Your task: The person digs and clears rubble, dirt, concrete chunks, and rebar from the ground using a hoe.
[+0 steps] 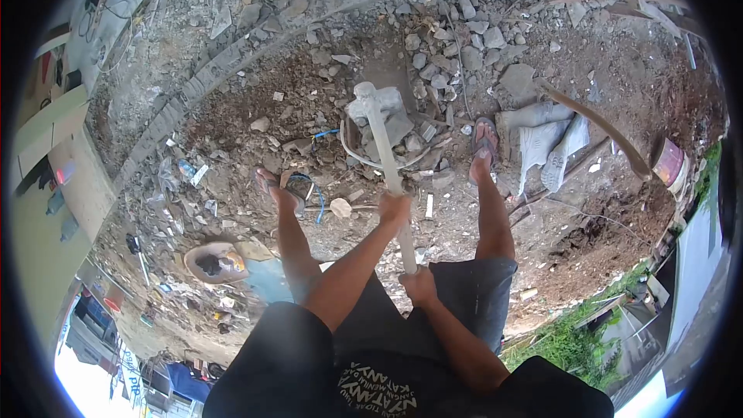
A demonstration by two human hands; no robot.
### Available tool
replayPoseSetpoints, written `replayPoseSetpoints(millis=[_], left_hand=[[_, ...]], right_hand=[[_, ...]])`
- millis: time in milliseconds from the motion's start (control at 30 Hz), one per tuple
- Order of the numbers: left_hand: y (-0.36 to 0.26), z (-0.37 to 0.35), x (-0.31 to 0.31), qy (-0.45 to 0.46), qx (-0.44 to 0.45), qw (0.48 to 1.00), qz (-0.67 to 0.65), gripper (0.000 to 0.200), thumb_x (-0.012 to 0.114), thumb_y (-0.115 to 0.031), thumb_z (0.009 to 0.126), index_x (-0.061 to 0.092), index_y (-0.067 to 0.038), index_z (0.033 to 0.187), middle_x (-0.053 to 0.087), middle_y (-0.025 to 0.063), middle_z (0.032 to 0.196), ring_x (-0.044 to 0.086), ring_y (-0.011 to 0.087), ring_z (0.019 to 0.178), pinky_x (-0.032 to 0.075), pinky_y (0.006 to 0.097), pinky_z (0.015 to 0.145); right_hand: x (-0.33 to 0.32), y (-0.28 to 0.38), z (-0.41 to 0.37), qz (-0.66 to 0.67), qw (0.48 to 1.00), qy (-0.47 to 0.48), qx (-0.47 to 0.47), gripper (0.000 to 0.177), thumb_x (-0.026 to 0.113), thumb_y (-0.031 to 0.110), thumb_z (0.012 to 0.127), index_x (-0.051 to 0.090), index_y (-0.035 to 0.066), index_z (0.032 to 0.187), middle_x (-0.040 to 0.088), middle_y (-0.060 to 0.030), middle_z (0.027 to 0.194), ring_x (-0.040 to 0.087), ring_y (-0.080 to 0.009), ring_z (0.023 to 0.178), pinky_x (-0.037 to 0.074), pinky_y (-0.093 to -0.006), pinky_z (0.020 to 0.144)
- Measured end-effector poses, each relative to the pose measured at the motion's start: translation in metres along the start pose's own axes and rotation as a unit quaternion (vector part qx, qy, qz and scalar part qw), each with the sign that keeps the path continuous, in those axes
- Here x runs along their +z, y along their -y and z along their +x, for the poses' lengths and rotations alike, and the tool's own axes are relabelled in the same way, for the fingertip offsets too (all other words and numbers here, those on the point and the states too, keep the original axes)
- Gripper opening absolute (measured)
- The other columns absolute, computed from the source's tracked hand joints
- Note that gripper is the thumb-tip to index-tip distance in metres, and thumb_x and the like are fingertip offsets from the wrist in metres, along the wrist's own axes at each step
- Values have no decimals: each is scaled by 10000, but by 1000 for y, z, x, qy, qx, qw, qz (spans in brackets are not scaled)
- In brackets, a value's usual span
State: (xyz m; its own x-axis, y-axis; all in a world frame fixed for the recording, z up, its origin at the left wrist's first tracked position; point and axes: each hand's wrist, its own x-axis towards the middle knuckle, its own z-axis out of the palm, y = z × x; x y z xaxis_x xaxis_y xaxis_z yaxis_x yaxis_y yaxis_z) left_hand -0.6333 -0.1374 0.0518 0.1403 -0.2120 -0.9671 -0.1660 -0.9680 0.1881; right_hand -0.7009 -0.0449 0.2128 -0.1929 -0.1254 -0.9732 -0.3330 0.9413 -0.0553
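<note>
Both my hands are wrapped round the pale wooden handle of a hoe [384, 143]. My left hand [395, 209] is closed around the middle of the shaft, while my right hand [419, 286] grips lower down, near the end close to my shorts. The hoe's dusty grey head [376, 101] lies among broken concrete, away from me. Just under it, grey chunks [398, 128] sit inside a shallow scoop basket with a curved rim [364, 159]. The shaft crosses over this rim. My sandalled feet stand apart on either side of the basket.
A rubble pile [464, 42] lies beyond the basket. To the right are dusty boots [553, 147], a curved wooden piece [600, 120] and a paint bucket [670, 164]. A concrete kerb [205, 77] runs across the far left. Blue cord [319, 197] lies near my left foot.
</note>
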Motion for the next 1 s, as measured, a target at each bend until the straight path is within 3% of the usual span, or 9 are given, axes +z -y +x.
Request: replayPoseSetpoints(millis=[100, 233, 300, 433, 567, 633, 733, 833, 1000], left_hand=[[54, -75, -15, 32, -55, 986, -157, 146, 594, -101, 767, 514, -1, 697, 498, 69, 520, 525, 191, 397, 421, 342, 360], [56, -67, -66, 85, -91, 939, -320, 87, 539, -48, 774, 473, -47, 717, 454, 55, 528, 472, 165, 383, 388, 323, 350], [27, -41, -92, 90, -53, 914, -393, 78, 483, -6, 759, 448, -75, 761, 412, 42, 566, 419, 165, 413, 386, 335, 393], [-48, 31, -135, 121, 76, 830, -539, 79, 501, -79, 747, 444, -114, 788, 398, 25, 601, 393, 163, 493, 370, 319, 497], [-126, 130, -177, 82, 210, 784, -578, 86, 496, -118, 797, 422, -147, 830, 372, 6, 657, 381, 159, 576, 390, 333, 587], [-183, 164, -183, -27, 184, 770, -611, 148, 550, -132, 838, 412, -137, 786, 390, -7, 655, 393, 140, 576, 408, 313, 579], [-238, 237, -186, -80, 163, 745, -642, 176, 512, -87, 871, 377, -102, 759, 402, 5, 647, 375, 146, 531, 404, 298, 519], [-262, 273, -155, -51, 143, 772, -617, 167, 476, -61, 879, 369, -89, 754, 389, 13, 625, 365, 154, 510, 397, 304, 492], [-262, 257, -62, -50, 47, 840, -538, 158, 483, -55, 854, 414, -77, 714, 394, 32, 603, 389, 169, 489, 406, 346, 482]], right_hand=[[9, -57, -41, -113, 993, 38, 21, 406, 651, 236, 706, 639, -77, 964, 653, -291, 909, 647, -410, 936, 511, -449, 818], [24, -36, -33, -197, 977, 75, -33, 425, 647, 273, 727, 641, -3, 1051, 658, -274, 920, 642, -412, 925, 506, -466, 841], [33, -32, 17, -224, 955, 74, -177, 377, 681, 307, 749, 629, 21, 989, 664, -232, 821, 647, -417, 824, 515, -489, 754], [20, 71, 116, -317, 885, -3, -341, 333, 690, 216, 720, 589, 58, 995, 655, -180, 716, 667, -369, 699, 544, -473, 673], [9, 207, 211, -413, 820, -37, -396, 209, 592, 166, 799, 588, 79, 989, 689, -136, 847, 692, -316, 760, 563, -438, 688], [6, 273, 244, -433, 749, -128, -485, 126, 579, 163, 835, 617, 83, 924, 692, -124, 788, 699, -277, 709, 562, -401, 625], [-2, 344, 290, -495, 678, -189, -509, 158, 584, 186, 852, 657, 98, 961, 702, -91, 811, 704, -250, 732, 554, -383, 643], [-38, 362, 316, -491, 696, -167, -497, 178, 587, 178, 853, 668, 104, 993, 702, -92, 844, 701, -266, 773, 556, -391, 702], [-104, 302, 308, -516, 772, -114, -353, 227, 608, 146, 819, 649, 80, 1032, 695, -154, 920, 692, -323, 840, 563, -422, 756]])
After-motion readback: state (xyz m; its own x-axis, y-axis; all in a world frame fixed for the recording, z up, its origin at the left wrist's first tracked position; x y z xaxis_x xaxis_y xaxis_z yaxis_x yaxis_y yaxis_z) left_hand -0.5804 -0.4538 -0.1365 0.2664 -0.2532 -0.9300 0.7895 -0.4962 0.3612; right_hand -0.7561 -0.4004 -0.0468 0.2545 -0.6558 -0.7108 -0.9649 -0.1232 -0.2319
